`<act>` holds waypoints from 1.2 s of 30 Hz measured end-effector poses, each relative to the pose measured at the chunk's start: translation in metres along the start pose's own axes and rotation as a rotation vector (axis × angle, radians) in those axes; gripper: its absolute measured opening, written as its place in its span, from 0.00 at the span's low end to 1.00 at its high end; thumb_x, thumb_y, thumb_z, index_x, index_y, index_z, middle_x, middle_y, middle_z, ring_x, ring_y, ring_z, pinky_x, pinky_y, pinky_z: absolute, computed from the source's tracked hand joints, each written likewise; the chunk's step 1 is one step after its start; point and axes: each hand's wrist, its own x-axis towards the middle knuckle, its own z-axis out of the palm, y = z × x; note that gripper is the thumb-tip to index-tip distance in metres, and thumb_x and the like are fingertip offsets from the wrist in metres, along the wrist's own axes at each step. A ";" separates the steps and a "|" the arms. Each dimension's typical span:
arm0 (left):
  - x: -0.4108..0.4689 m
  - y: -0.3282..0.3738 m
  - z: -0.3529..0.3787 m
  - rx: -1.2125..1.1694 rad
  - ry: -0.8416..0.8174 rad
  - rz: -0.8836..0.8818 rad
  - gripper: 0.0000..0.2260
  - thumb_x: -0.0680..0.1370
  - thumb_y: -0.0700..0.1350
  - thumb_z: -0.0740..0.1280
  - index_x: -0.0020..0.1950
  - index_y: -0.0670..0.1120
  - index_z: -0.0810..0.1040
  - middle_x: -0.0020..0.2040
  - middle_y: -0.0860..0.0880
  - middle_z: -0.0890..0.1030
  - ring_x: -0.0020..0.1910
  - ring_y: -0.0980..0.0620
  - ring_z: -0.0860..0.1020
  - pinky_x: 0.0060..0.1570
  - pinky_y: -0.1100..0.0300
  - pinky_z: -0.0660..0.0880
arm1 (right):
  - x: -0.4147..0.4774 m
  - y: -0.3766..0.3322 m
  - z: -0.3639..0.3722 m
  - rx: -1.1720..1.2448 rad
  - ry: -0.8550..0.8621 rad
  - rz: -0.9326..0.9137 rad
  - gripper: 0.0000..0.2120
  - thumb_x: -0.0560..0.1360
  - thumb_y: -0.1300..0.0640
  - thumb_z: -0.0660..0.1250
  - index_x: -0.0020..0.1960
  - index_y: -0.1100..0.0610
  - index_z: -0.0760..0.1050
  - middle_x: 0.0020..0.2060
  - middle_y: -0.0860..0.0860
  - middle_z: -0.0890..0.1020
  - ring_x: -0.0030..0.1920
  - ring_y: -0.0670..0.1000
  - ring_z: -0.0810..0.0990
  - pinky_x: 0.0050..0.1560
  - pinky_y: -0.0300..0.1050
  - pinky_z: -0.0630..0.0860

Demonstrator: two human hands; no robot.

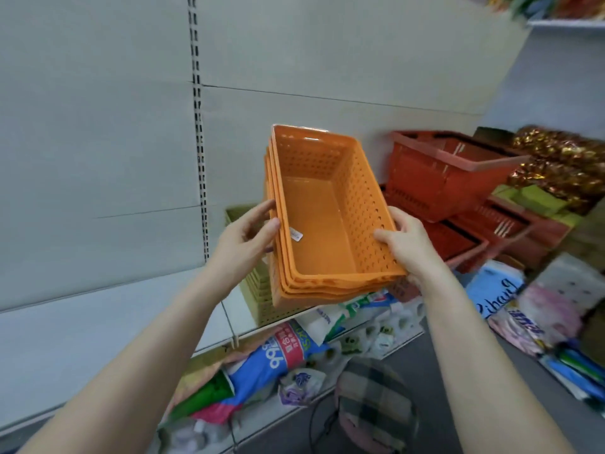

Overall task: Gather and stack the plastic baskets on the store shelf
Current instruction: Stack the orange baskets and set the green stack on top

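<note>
Our left grip and right grip clasp the orange stack by its long sides, its axis pointing away over the shelf, with the green baskets just below the left.

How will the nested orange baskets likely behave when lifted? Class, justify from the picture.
Probably light: the orange baskets are empty, with perforated walls. Likely stiff: the left hand and right hand hold the tilted stack by its sides without visible sagging. Nested layers might slip apart.

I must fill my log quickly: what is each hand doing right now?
Left hand: holds the left rim of the orange basket stack.
Right hand: holds the right rim of the same stack.
</note>
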 end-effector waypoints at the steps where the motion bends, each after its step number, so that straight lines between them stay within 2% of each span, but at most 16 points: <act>1: 0.003 -0.003 0.015 0.015 -0.019 0.006 0.22 0.79 0.51 0.64 0.74 0.54 0.69 0.63 0.54 0.79 0.56 0.56 0.81 0.54 0.55 0.81 | 0.004 0.006 -0.015 -0.023 0.024 -0.011 0.18 0.77 0.63 0.64 0.63 0.46 0.77 0.51 0.47 0.84 0.51 0.51 0.83 0.55 0.55 0.80; 3: 0.009 -0.011 0.039 0.118 -0.056 0.019 0.22 0.79 0.53 0.64 0.73 0.58 0.68 0.63 0.54 0.79 0.55 0.57 0.81 0.54 0.55 0.80 | 0.013 0.020 -0.040 -0.068 0.077 -0.028 0.17 0.77 0.60 0.64 0.61 0.44 0.77 0.50 0.46 0.84 0.51 0.52 0.83 0.56 0.56 0.79; 5: 0.019 -0.026 0.056 0.270 -0.055 0.013 0.21 0.79 0.53 0.64 0.72 0.57 0.70 0.63 0.54 0.79 0.55 0.57 0.80 0.56 0.54 0.79 | 0.022 0.033 -0.058 -0.106 0.124 -0.043 0.17 0.77 0.60 0.63 0.60 0.42 0.77 0.49 0.45 0.84 0.50 0.52 0.83 0.53 0.53 0.80; 9: 0.035 -0.072 0.068 0.742 -0.030 -0.011 0.19 0.78 0.54 0.64 0.69 0.54 0.74 0.64 0.47 0.78 0.62 0.47 0.76 0.64 0.50 0.72 | 0.051 0.060 -0.076 -0.151 0.185 -0.023 0.17 0.78 0.60 0.63 0.61 0.42 0.76 0.46 0.43 0.83 0.47 0.52 0.83 0.52 0.55 0.80; 13: 0.061 -0.109 0.058 0.950 0.027 -0.107 0.19 0.79 0.52 0.64 0.69 0.51 0.75 0.68 0.47 0.76 0.67 0.43 0.70 0.66 0.51 0.66 | 0.096 0.080 -0.076 -0.173 0.150 0.000 0.17 0.78 0.59 0.63 0.61 0.41 0.76 0.46 0.44 0.84 0.47 0.52 0.83 0.53 0.57 0.81; 16: 0.084 -0.125 0.049 1.018 0.066 -0.157 0.19 0.79 0.50 0.64 0.69 0.48 0.75 0.68 0.45 0.76 0.67 0.41 0.70 0.67 0.49 0.65 | 0.134 0.086 -0.064 -0.223 0.080 -0.009 0.17 0.78 0.60 0.63 0.62 0.42 0.76 0.46 0.46 0.84 0.46 0.53 0.83 0.52 0.57 0.81; 19: 0.097 -0.138 0.049 1.067 0.115 -0.124 0.20 0.76 0.48 0.69 0.67 0.44 0.77 0.66 0.40 0.77 0.65 0.37 0.72 0.67 0.45 0.67 | 0.169 0.098 -0.047 -0.267 0.021 -0.012 0.16 0.78 0.59 0.63 0.61 0.43 0.78 0.47 0.50 0.85 0.48 0.56 0.83 0.52 0.53 0.79; 22: 0.100 -0.150 0.051 1.133 0.207 -0.140 0.24 0.73 0.46 0.73 0.68 0.41 0.76 0.68 0.34 0.73 0.68 0.32 0.69 0.68 0.40 0.66 | 0.203 0.113 -0.032 -0.296 -0.042 0.021 0.17 0.77 0.60 0.63 0.62 0.46 0.78 0.48 0.52 0.84 0.49 0.57 0.81 0.48 0.48 0.74; 24: 0.099 -0.158 0.051 1.172 0.261 -0.201 0.27 0.73 0.44 0.72 0.70 0.40 0.72 0.70 0.32 0.70 0.69 0.30 0.67 0.68 0.38 0.67 | 0.220 0.122 -0.022 -0.223 -0.099 0.077 0.17 0.77 0.61 0.63 0.64 0.48 0.77 0.52 0.53 0.83 0.50 0.56 0.80 0.50 0.47 0.74; 25: 0.099 -0.161 0.051 1.178 0.285 -0.245 0.29 0.73 0.42 0.71 0.72 0.39 0.69 0.71 0.32 0.68 0.69 0.30 0.67 0.67 0.37 0.68 | 0.229 0.126 -0.017 -0.184 -0.124 0.095 0.16 0.78 0.61 0.63 0.63 0.48 0.78 0.54 0.54 0.83 0.52 0.57 0.80 0.53 0.48 0.76; 27: 0.098 -0.159 0.054 1.102 0.341 -0.401 0.32 0.73 0.37 0.67 0.76 0.40 0.61 0.72 0.32 0.65 0.65 0.29 0.71 0.61 0.39 0.73 | 0.245 0.130 -0.011 -0.161 -0.163 0.094 0.11 0.78 0.61 0.63 0.52 0.47 0.79 0.51 0.55 0.83 0.51 0.59 0.81 0.56 0.53 0.78; 29: 0.096 -0.150 0.058 0.993 0.392 -0.519 0.32 0.73 0.34 0.63 0.76 0.42 0.57 0.68 0.33 0.70 0.57 0.31 0.76 0.50 0.44 0.74 | 0.260 0.130 -0.008 -0.171 -0.184 0.065 0.11 0.77 0.61 0.63 0.43 0.45 0.76 0.45 0.53 0.82 0.49 0.59 0.82 0.56 0.56 0.79; 30: 0.094 -0.146 0.060 0.973 0.403 -0.540 0.31 0.73 0.33 0.61 0.76 0.42 0.58 0.64 0.34 0.74 0.54 0.32 0.78 0.47 0.46 0.72 | 0.266 0.128 -0.008 -0.196 -0.197 0.053 0.11 0.76 0.61 0.62 0.43 0.45 0.76 0.45 0.53 0.82 0.49 0.60 0.82 0.55 0.56 0.79; 32: 0.093 -0.141 0.060 0.986 0.410 -0.565 0.31 0.73 0.32 0.61 0.76 0.44 0.60 0.58 0.35 0.78 0.53 0.33 0.78 0.46 0.48 0.70 | 0.279 0.127 -0.006 -0.292 -0.233 0.032 0.12 0.74 0.61 0.61 0.50 0.46 0.78 0.48 0.55 0.84 0.51 0.61 0.82 0.55 0.55 0.79; 34: 0.090 -0.136 0.062 0.996 0.435 -0.592 0.31 0.72 0.32 0.61 0.75 0.45 0.61 0.57 0.36 0.78 0.54 0.33 0.77 0.47 0.48 0.70 | 0.286 0.125 -0.003 -0.392 -0.269 0.031 0.17 0.73 0.60 0.60 0.57 0.47 0.78 0.51 0.55 0.84 0.53 0.61 0.81 0.57 0.54 0.79; 36: 0.085 -0.136 0.065 0.992 0.467 -0.615 0.31 0.72 0.32 0.61 0.75 0.45 0.61 0.58 0.36 0.78 0.55 0.34 0.77 0.48 0.48 0.70 | 0.284 0.127 0.004 -0.451 -0.324 0.025 0.16 0.73 0.60 0.60 0.56 0.47 0.78 0.53 0.55 0.83 0.56 0.62 0.80 0.60 0.55 0.76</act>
